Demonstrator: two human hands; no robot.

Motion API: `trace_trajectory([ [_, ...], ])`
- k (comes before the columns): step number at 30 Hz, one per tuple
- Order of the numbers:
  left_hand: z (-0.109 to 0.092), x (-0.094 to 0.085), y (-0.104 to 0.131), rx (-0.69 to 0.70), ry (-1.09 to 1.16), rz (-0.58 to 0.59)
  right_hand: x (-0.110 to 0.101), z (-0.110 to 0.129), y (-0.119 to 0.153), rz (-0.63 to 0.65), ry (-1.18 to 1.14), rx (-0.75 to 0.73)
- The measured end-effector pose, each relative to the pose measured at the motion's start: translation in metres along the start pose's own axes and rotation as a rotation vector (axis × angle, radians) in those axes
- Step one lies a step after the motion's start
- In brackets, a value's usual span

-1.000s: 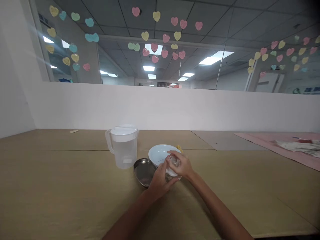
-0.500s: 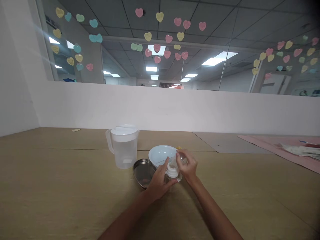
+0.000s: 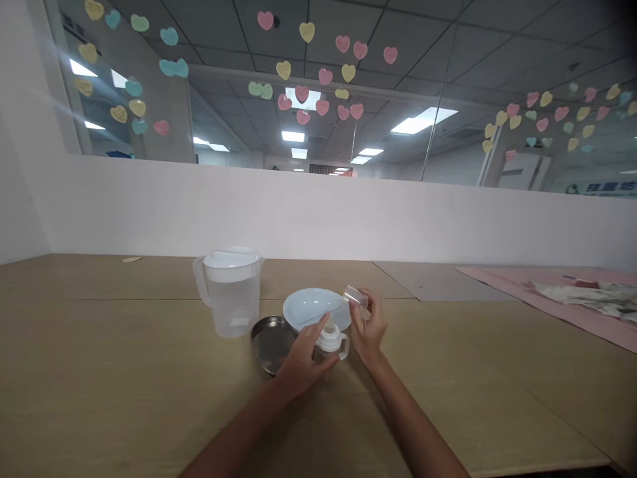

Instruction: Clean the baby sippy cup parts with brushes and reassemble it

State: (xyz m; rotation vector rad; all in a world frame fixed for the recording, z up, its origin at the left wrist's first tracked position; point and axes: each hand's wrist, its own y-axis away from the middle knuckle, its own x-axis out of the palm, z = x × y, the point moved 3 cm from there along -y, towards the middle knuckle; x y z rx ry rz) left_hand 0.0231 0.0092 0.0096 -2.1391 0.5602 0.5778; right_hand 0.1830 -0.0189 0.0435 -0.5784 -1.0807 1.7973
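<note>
A small baby bottle (image 3: 330,340) with a white collar, side handles and a bare teat stands on the wooden table (image 3: 124,385). My left hand (image 3: 302,357) is wrapped around its body. My right hand (image 3: 369,327) holds the bottle's clear cap (image 3: 355,297) just above and to the right of the teat, apart from the bottle. Right behind the bottle lies a white plate (image 3: 313,307). A steel dish (image 3: 271,334) sits to the left of my left hand.
A clear plastic jug (image 3: 229,290) with a white lid and some water stands left of the dishes. A pink mat (image 3: 572,305) with crumpled wrapping lies at the far right. A white partition wall (image 3: 318,212) closes off the table's far edge.
My right hand has lifted the clear cap off the bottle and moved it up and to the right, baring the teat. My left hand has kept its hold on the bottle.
</note>
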Motion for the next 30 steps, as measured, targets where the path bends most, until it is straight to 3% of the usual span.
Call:
trace_trajectory([
  [7, -0.003, -0.005, -0.008, -0.05, 0.045, -0.015, 0.024, -0.023, 0.005, 0.481, 0.003, 0.122],
  [10, -0.007, -0.007, -0.01, -0.073, 0.095, -0.016, 0.031, -0.035, 0.01, 0.603, -0.074, 0.204],
  [16, -0.008, -0.009, -0.011, -0.117, 0.194, -0.002, 0.041, -0.045, 0.017, 0.641, -0.284, 0.39],
  [22, -0.01, -0.012, -0.013, -0.093, 0.234, -0.002, 0.041, -0.045, 0.015, 0.598, -0.241, 0.478],
  [30, -0.011, -0.013, -0.012, -0.098, 0.213, 0.008, 0.044, -0.051, 0.016, 0.74, -0.253, 0.352],
])
